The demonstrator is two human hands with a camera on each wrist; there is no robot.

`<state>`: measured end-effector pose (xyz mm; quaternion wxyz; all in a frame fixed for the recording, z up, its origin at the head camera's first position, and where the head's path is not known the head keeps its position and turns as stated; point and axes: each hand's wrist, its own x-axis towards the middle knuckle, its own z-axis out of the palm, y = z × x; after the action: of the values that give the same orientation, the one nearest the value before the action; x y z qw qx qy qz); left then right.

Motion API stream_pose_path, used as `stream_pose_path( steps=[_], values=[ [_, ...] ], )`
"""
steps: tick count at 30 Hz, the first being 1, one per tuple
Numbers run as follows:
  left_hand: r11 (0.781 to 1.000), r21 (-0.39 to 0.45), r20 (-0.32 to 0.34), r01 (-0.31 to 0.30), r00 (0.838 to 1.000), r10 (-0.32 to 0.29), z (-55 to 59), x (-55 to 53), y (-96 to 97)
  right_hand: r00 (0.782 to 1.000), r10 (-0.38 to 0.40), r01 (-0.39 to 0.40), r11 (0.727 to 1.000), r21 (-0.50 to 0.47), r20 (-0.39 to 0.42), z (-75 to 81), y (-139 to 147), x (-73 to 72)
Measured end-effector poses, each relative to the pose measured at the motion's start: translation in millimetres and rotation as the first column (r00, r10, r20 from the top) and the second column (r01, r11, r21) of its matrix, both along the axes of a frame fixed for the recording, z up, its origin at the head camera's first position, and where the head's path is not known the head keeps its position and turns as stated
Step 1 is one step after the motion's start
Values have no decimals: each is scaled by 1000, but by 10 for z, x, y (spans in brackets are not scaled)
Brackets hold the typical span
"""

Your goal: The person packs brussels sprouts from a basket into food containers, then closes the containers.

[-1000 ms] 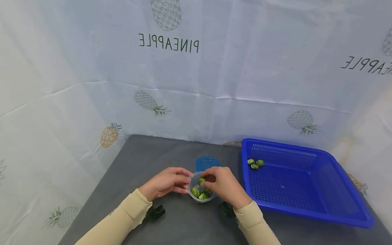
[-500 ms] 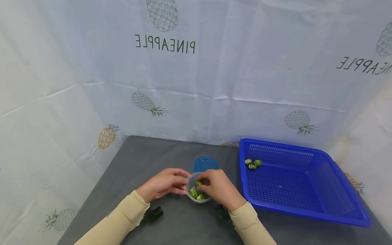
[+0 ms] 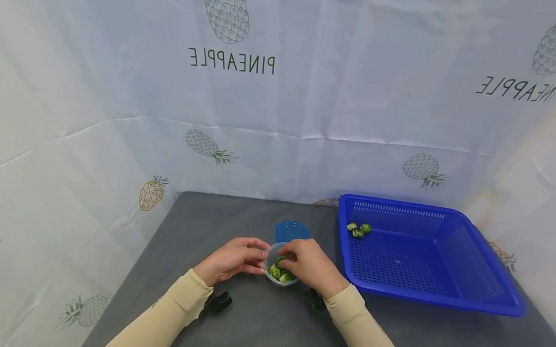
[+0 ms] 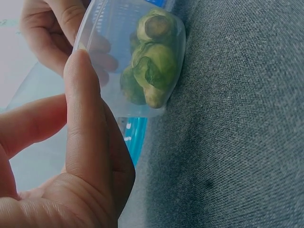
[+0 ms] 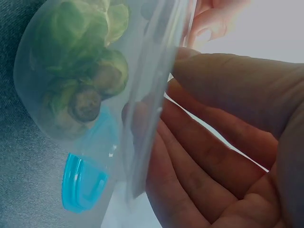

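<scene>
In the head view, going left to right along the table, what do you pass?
Left hand → clear container of sprouts → right hand → blue basket, with three sprouts in its far left corner. The blue lid sits behind the container, so I leave it out.

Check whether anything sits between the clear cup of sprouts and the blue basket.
Nothing visible does. The clear cup, held between the left hand and right hand, has only bare grey table toward the blue basket; the blue lid lies behind the cup.
</scene>
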<state>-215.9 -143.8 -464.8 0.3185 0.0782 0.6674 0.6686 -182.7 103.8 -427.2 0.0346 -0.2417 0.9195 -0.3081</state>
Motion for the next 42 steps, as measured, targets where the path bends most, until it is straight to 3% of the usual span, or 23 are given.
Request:
stream_pose_path(
  steps=[8, 13, 16, 23, 31, 36, 42],
  values=[
    [1000, -4, -2, 20, 1000, -20, 4, -6, 22, 996, -32, 29, 999, -33, -84, 217, 52, 155],
    [1000, 6, 19, 4, 1000, -5, -18, 4, 16, 995, 17, -17, 1000, -1, -103, 455, 149, 194],
    [1000, 14, 34, -7, 999, 7, -29, 10, 6, 992, 12, -8, 999, 35, -129, 610, 328, 144],
    [1000, 21, 48, -2, 999, 1, -31, -17, 23, 983, -134, 147, 983, 108, -125, 851, 1095, -154],
    [999, 37, 58, 3, 998, -5, -3, -32, 13, 969, -248, 246, 956, 160, -6, 712, 1827, -542],
    [999, 38, 59, -1, 998, -2, -1, -26, 9, 959, -270, 253, 954, 158, 91, 509, 2075, -728],
    [999, 43, 55, 15, 998, -17, -19, -11, 18, 933, -296, 267, 951, 156, 207, 311, 2272, -841]
  ],
)
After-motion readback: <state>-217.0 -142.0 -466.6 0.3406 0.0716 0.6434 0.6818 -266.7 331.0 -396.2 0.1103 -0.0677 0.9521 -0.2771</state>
